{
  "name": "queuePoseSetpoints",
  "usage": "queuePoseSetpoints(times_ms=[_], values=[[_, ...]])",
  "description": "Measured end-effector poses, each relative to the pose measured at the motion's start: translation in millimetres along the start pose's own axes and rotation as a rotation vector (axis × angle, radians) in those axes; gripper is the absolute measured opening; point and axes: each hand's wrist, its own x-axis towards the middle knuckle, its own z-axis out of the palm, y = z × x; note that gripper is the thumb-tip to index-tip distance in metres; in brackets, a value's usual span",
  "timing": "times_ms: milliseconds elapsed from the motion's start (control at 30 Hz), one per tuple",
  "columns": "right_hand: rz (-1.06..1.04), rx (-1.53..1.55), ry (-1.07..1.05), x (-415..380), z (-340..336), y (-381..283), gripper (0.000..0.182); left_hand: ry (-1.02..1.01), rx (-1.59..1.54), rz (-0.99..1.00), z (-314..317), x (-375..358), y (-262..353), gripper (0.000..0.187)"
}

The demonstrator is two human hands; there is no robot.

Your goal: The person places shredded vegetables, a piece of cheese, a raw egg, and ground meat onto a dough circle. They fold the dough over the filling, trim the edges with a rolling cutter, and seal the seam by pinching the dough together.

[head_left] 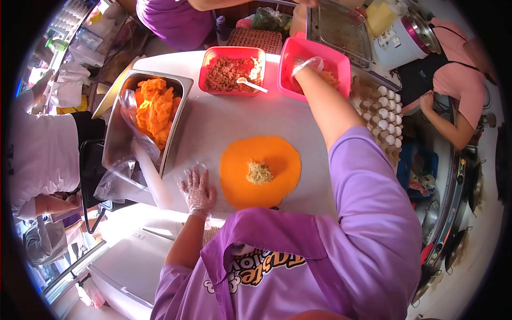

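My left hand (196,191), in a clear plastic glove, lies flat on the metal table (210,125) with its fingers spread. To its right is a round, flat orange dough sheet (234,184), bearing a small heap of pale shredded filling (259,173) near its middle. My right arm reaches away to a pink tub (341,57), where my gloved right hand (308,66) is inside. Its fingers are hidden. Some shredded food (329,79) shows beside the wrist. Left of that tub, a red tub (206,53) of ground meat (224,73) has a white spoon (250,84) in it.
A steel pan (114,130) of orange dough (154,109) stands at left, near a white rolling pin (152,178) and plastic sheeting. Egg trays (388,114) sit at right. People are near the far edge, at left and at right. Woks (476,184) line the right side.
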Motion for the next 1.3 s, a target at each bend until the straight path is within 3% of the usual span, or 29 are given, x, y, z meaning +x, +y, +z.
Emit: queuePoseSetpoints(times_ms=[200, 233, 300, 333, 367, 433, 533, 667, 800, 900, 967, 1033, 1167, 1233, 1300], values=[[-0.407, -0.223, 0.062, 19.6, 22.7, 30.7, 0.034, -0.003, -0.022, -0.014, 0.3, -0.3, 0.5, 0.059], [-0.409, -0.223, 0.059, 7.3, -40.1, 20.5, 0.034, -0.004, -0.022, -0.017, 0.1, -0.4, 0.5, 0.059], [-0.044, -0.068, -0.334, -62.3, -162.6, -60.4, 0.032, 0.001, -0.019, -0.018, 1.8, -0.4, 0.0, 0.059], [-0.171, 0.025, -0.185, -63.7, -157.6, -48.2, 0.022, -0.003, -0.021, -0.016, 2.1, -1.2, 0.5, 0.059], [-0.116, 0.441, -0.375, -38.8, -134.7, -24.8, 0.016, -0.009, -0.016, -0.018, 1.9, -0.9, 0.3, 0.059], [-0.037, 0.783, -0.550, -86.3, -213.1, -48.4, 0.016, -0.018, -0.012, -0.010, 2.6, -0.6, -1.3, 0.059], [-0.020, 1.044, -0.621, -111.8, -254.8, -47.7, 0.017, -0.013, 0.014, -0.006, 3.8, 0.5, 0.8, 0.059], [-0.120, 1.139, -0.716, -185.9, -287.0, -58.3, 0.017, -0.010, 0.054, -0.010, -2.7, 0.8, 3.6, 0.058], [-0.184, 1.155, -0.935, -281.0, -250.0, -61.5, 0.015, -0.003, 0.030, 0.015, -1.2, -0.9, 0.1, 0.058], [0.015, 1.022, -0.939, -359.2, -218.2, -71.4, 0.017, -0.005, 0.042, 0.011, -2.4, -0.9, 1.5, 0.059], [-0.021, 0.856, -0.853, -395.3, -196.2, -72.4, 0.022, 0.010, 0.013, 0.015, -0.2, -1.3, -1.0, 0.059], [-0.487, 0.352, -0.543, -415.4, -190.3, -75.4, 0.027, 0.008, 0.013, 0.018, -2.2, -2.0, -0.2, 0.059], [-0.510, 0.460, -0.532, -432.8, -184.2, -74.2, 0.026, 0.012, 0.018, 0.023, -4.4, -1.5, 0.2, 0.059], [-0.456, 0.568, -0.392, -433.7, -173.0, -69.5, 0.025, 0.026, 0.014, 0.025, -1.5, -2.0, -1.0, 0.059], [-0.437, 0.525, -0.429, -435.6, -173.3, -66.7, 0.024, 0.040, 0.008, 0.029, 0.9, -2.6, -0.9, 0.059]])
